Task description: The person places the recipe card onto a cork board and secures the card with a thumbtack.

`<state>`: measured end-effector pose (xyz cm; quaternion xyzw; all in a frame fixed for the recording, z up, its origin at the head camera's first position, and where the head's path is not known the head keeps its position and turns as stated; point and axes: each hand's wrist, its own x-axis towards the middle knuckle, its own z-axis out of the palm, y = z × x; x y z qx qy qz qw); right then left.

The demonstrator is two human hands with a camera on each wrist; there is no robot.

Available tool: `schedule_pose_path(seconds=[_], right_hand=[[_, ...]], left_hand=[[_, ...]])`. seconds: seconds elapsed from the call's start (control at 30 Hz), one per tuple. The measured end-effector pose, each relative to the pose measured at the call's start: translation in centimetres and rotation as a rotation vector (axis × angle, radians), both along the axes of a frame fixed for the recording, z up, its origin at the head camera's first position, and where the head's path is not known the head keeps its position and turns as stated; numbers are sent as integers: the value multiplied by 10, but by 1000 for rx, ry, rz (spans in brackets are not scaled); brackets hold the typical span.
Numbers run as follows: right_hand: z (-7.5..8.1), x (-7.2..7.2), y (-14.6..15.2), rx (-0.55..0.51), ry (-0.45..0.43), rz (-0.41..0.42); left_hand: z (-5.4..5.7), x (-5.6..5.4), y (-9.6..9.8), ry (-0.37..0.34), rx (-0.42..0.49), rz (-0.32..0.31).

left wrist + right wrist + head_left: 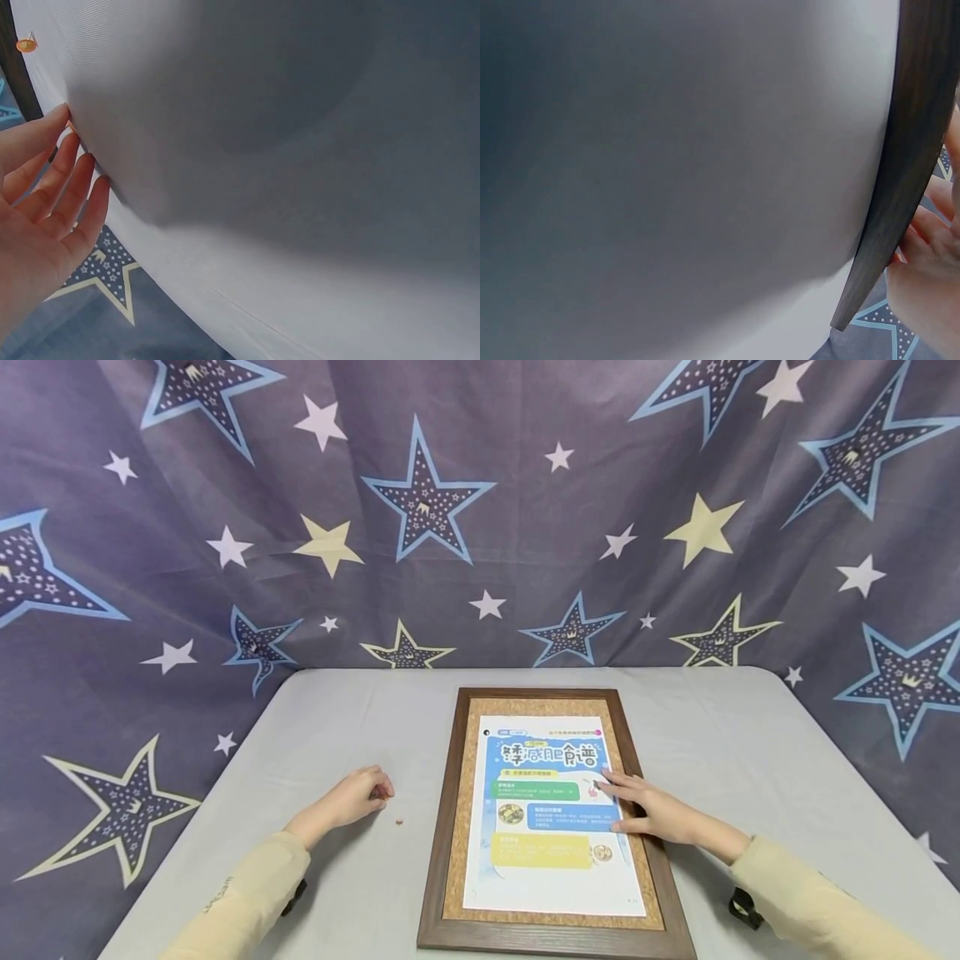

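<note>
Head view: right hand (656, 812) lay, fingers spread, on the right edge of the poster (551, 818).
Left of the corkboard (540, 707), the left hand (356, 796) apparently pinched an orange pushpin (384, 792).

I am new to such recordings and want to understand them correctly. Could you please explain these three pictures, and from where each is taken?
There is no machine: a person works with two bare hands. The wide picture comes from a camera on the head, looking forward and down; the others are taken from the left and right wrists. A wood-framed cork board lies on the grey table, with a printed sheet on it. The right hand lies across the board's right edge, fingers over the sheet. The left hand is down at the table, with something small and orange at its fingers; whether it is gripped, I cannot tell. Another small orange piece lies nearby.
</note>
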<state>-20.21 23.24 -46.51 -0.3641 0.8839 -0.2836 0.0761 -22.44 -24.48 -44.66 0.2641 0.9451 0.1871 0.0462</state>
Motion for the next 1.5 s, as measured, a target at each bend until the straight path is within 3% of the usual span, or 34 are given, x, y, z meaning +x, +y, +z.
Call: schedule_pose_path(seconds=[0.83,1.07,1.27,1.5], right_hand=[[0,-2,1,-3,13,-1],[-1,-1,0,-2,10,-1],[0,-1,0,-6,9,0],[0,0,0,-4,5,-3]], left_hand=[[2,-3,1,-50,39,43],[-1,-5,0,-31,42,27],[0,-6,-1,-52,62,61],[1,-6,-1,-27,69,67]])
